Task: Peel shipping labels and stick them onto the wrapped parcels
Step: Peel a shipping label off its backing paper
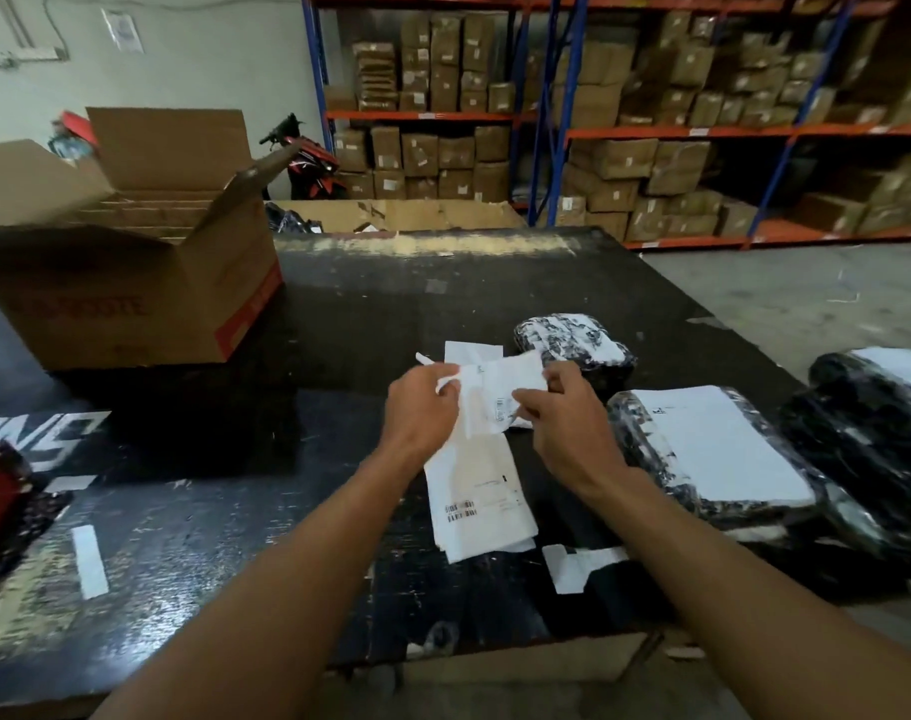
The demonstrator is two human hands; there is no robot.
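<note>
Right now I see both hands hovering just over the black table [225,537], sharing one shipping label [500,394]. The left hand [422,410] pinches the label's left edge, where a thin white strip curls out past the knuckles. The right hand [565,413] pinches the right edge between thumb and curled fingers. The label hangs crumpled and blurred between them, clear of the tabletop.

Directly beneath it lies a stack of label sheets [477,504] with barcode print near its lower left corner. Another white sheet [471,350] peeks out beyond the hands.

Just right of the right hand sits a parcel [635,433] in black wrap with a big white sticker [718,449] on top. A smaller wrapped parcel [573,337] lies behind it, and a third parcel [869,418] is at the far right edge.

An open cardboard box [131,293] stands on the table's far left. Behind, shelving [677,132] holds brown cartons.
</note>
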